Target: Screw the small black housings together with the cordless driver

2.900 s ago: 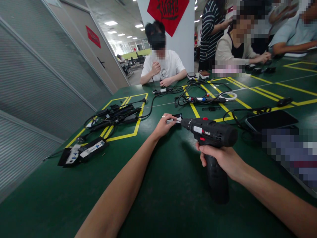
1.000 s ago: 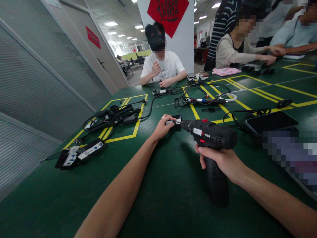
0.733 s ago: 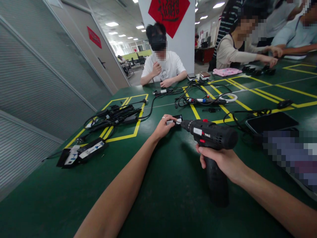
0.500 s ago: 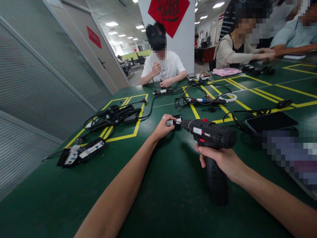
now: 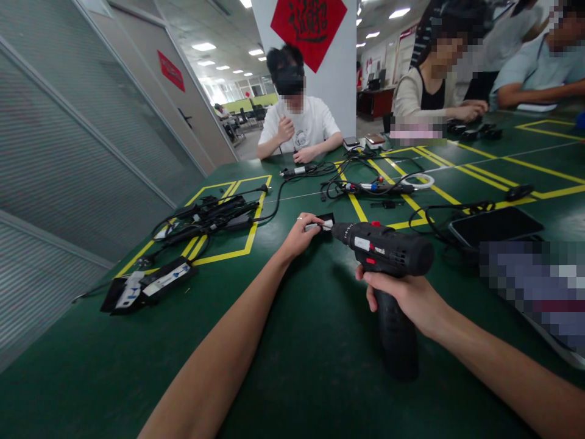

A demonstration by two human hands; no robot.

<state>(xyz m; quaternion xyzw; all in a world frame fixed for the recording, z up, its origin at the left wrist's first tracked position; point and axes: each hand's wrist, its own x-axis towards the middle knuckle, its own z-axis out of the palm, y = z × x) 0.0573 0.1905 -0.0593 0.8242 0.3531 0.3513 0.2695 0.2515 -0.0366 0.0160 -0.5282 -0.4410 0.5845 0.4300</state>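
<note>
My right hand is wrapped round the grip of a black cordless drill with red switches. The drill points left, its chuck close to a small black box-like part with white pieces at its front. My left hand, a ring on one finger, is closed on that part from the left and presses it on the green table. The white piece lies between my fingertips and the drill's nose. Whether the bit touches it I cannot make out.
Black cables and adapters lie at left, near black cases with white labels. Tools with wires and a white ring lie beyond my hands. At right is a tablet-like device. A person in white sits opposite.
The whole view has shifted slightly. My left fingers now cover more of the black part's white label, and the drill stays at the part. Both hands keep their grip.
</note>
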